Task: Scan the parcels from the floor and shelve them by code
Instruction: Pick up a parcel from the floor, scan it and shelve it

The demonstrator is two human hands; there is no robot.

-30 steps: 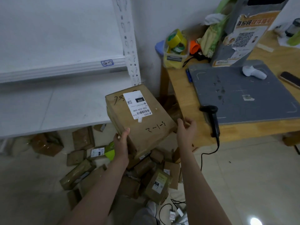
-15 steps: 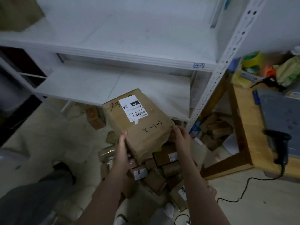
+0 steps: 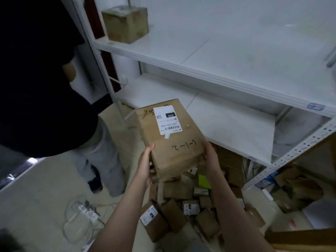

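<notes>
I hold a brown cardboard parcel [image 3: 183, 140] in both hands at the centre of the head view. It carries a white shipping label [image 3: 167, 119] and a handwritten code on top. My left hand [image 3: 145, 165] grips its near left corner and my right hand [image 3: 209, 153] grips its near right side. The parcel hovers in front of the lower board [image 3: 227, 120] of a white metal shelf unit. A wider upper board [image 3: 227, 51] lies above it. Several small parcels [image 3: 181, 211] are heaped on the floor below my arms.
Another person [image 3: 45, 88] in dark top and grey trousers stands close on the left. A brown box [image 3: 125, 24] sits at the upper board's left end. A perforated shelf post [image 3: 294, 151] slants at right. Cables [image 3: 85, 215] lie on the floor at lower left.
My view has swung left from the wooden desk and scanner to the shelf unit. The parcel stays in both hands, and a person has come into view on the left.
</notes>
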